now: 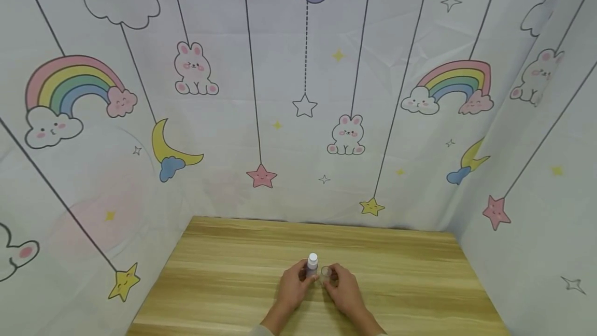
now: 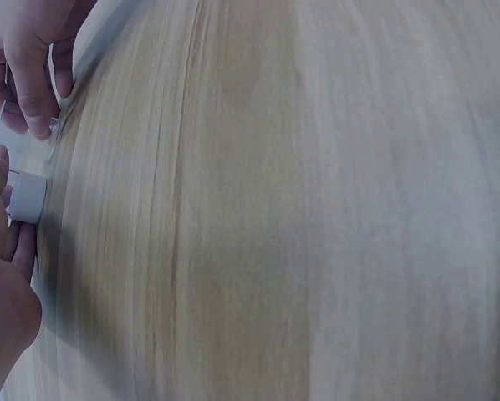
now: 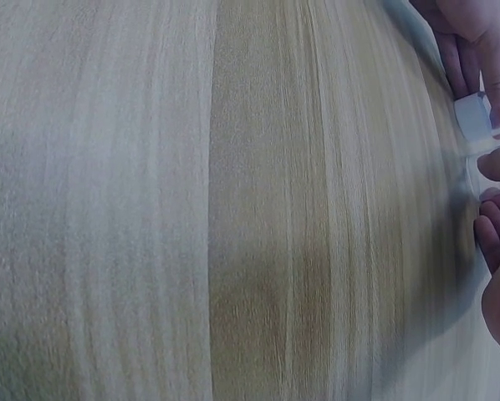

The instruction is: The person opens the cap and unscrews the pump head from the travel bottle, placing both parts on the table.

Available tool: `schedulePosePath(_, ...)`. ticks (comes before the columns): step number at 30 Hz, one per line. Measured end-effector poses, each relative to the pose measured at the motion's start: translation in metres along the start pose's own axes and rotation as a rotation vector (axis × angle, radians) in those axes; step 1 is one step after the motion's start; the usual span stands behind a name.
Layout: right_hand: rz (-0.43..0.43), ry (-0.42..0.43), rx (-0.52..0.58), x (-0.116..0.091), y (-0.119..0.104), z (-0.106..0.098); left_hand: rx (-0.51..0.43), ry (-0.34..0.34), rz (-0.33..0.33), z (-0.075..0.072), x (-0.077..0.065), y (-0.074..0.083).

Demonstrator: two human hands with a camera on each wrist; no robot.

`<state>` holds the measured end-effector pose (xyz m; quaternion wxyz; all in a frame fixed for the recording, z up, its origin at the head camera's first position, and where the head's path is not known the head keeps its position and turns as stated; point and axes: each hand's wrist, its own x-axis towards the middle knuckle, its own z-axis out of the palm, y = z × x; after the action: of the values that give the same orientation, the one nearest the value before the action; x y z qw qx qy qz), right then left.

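Note:
Near the middle of the front part of the table, my left hand (image 1: 291, 288) grips a small bottle with a white top (image 1: 313, 258). The bottle stands upright in the head view, its lower part partly covered by fingers. Just to its right, my right hand (image 1: 347, 290) pinches a clear, see-through cap (image 1: 326, 271) by its sides. The cap is close beside the bottle; whether they touch I cannot tell. In the left wrist view a white end of the bottle (image 2: 28, 198) shows below the clear cap (image 2: 54, 140), at the left edge.
Both hands work over a wood-grain table (image 1: 224, 258). Behind it and at both sides hangs a pale cloth (image 1: 298, 159) printed with rainbows, rabbits, stars and clouds. The table's back edge meets this cloth.

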<state>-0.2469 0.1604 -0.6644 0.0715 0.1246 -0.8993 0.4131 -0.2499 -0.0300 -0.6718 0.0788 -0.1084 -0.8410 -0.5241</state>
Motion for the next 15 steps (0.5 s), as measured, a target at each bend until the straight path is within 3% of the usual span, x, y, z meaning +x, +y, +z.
schedulePosePath(15, 0.011, -0.002, -0.029, -0.0010, 0.0030, 0.0030, -0.010, -0.009, -0.012, 0.0010, 0.0009, -0.0009)
